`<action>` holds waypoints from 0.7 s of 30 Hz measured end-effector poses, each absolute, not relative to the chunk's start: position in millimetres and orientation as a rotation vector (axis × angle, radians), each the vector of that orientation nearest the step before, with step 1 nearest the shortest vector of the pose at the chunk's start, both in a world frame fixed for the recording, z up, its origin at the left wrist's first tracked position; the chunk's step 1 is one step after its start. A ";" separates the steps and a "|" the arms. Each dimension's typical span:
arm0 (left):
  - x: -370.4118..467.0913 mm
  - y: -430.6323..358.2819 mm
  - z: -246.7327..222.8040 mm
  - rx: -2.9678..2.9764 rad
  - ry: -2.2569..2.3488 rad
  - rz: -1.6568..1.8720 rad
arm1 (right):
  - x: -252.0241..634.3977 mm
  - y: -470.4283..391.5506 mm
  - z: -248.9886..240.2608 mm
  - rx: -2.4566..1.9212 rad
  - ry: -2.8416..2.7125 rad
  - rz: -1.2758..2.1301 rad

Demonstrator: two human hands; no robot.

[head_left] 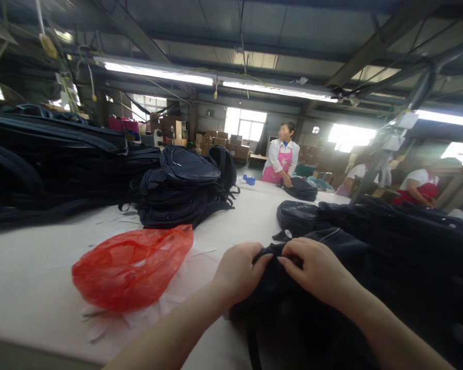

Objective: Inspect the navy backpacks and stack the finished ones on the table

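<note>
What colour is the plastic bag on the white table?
The plastic bag is red and a bit see-through, best seen in the head view.

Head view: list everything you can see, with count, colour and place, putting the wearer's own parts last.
Table: 1, white, foreground to middle.
Held bag: 1, near-black, front right.
Backpacks: many, dark, piled left, centre and right.
Red plastic bag: 1, red, front left.
Paper scraps: several, white, around the red plastic bag.
Blue object: 1, blue, towards the table's far side.
Co-worker: 1, white and pink clothing, beyond the table.
Other people: at least 2, partly hidden, far right.
Cartons: many, brown, background.
Tube lights: at least 3, white, overhead.
Windows: several, bright white, background.
Left grip: 1, bare, pinching the held bag.
Right grip: 1, bare, pinching the same bag.
</note>
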State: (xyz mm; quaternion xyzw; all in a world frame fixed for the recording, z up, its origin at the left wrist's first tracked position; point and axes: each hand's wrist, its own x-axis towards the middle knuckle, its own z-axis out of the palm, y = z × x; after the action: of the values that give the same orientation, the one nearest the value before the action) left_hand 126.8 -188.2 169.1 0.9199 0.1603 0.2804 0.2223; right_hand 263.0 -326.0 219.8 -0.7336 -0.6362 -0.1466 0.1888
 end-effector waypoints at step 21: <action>112.5 -257.6 134.2 2.665 0.081 0.771 | 248.3 -455.4 184.7 -2.033 -1.951 -0.421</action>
State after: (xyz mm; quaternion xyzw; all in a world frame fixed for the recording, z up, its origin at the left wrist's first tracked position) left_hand 112.5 -257.6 134.2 0.9441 0.0287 0.2733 0.1821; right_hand 248.3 -455.4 184.7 -0.7061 -0.6773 -0.1462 0.1458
